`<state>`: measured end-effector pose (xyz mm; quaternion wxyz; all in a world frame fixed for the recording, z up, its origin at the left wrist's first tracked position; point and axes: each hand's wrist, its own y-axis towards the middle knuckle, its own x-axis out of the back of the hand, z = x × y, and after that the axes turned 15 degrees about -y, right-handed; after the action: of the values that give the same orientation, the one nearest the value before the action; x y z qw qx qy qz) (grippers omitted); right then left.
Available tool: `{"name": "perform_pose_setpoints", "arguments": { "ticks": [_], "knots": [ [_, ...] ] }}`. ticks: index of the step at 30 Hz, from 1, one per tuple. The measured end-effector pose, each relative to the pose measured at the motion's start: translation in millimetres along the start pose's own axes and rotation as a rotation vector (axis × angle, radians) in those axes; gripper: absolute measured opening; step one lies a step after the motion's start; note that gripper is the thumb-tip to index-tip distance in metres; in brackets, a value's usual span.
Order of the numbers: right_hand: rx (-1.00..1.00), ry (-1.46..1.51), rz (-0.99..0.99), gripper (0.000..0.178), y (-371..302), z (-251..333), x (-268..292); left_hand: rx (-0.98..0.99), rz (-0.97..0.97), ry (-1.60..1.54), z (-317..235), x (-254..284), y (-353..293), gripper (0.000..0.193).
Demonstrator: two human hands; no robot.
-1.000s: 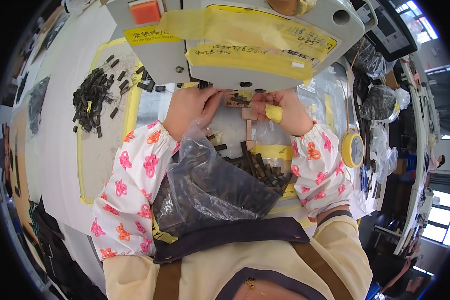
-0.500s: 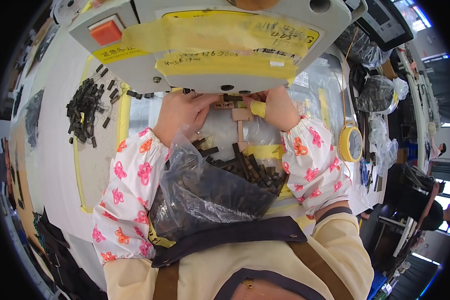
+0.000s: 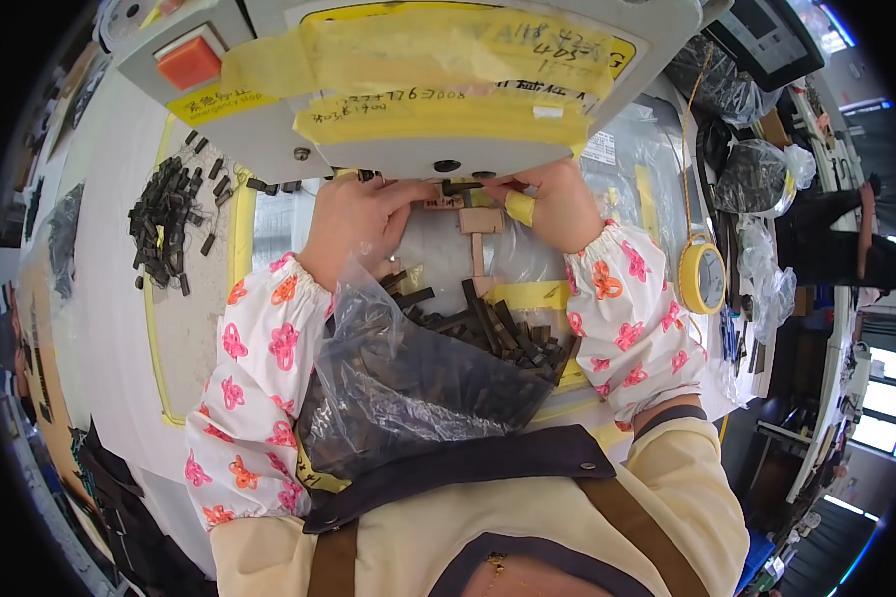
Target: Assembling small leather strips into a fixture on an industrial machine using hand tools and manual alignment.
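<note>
The step in hand seems to be the setting of a small dark block [image 3: 460, 187] against the wooden piece [image 3: 444, 203], under the front edge of the grey machine [image 3: 388, 157]; the right hand [image 3: 564, 206], with yellow tape [image 3: 520, 207] on its thumb, appears to pinch the block's right end; the left hand [image 3: 356, 219] reaches its index finger to the left end, but I cannot tell whether it pinches or only touches; the next move calls, in my judgement, for steady fingertips and a level block.

Compared with one second ago, the block lies flatter, where it was slanting in the right fingers; the left fingertips are nearer to it; the machine stands further left in the view; the plastic bag [image 3: 398, 378] remains near the person's body; at the right, a person in dark clothes [image 3: 826, 249] has appeared.
</note>
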<state>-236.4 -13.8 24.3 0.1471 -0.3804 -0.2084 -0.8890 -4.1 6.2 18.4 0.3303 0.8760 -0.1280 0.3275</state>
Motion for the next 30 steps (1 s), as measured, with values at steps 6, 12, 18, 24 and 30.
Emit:
{"name": "perform_pose_setpoints", "arguments": {
  "ticks": [6, 12, 18, 24, 30],
  "knots": [
    [0.186, -0.204, 0.033, 0.018, 1, 1, 1, 0.049, 0.054, 0.014, 0, 1, -3, 0.025],
    [0.24, -0.341, 0.008, 0.022, -1, -1, -5, -0.092, 0.016, -0.047, -8, -1, 4, 0.027],
    [0.226, -0.261, -0.034, 0.022, 3, 10, -14, -0.032, 0.099, 0.046, -10, -5, 7, 0.028],
    [0.094, -0.211, -0.065, 0.021, 1, 7, -23, -0.065, 0.069, 0.053, -9, -2, 5, 0.029],
    [0.234, -0.293, -0.057, 0.023, 0, 1, -19, -0.001, -0.013, -0.006, -1, -4, -1, 0.022]
  ]
}}
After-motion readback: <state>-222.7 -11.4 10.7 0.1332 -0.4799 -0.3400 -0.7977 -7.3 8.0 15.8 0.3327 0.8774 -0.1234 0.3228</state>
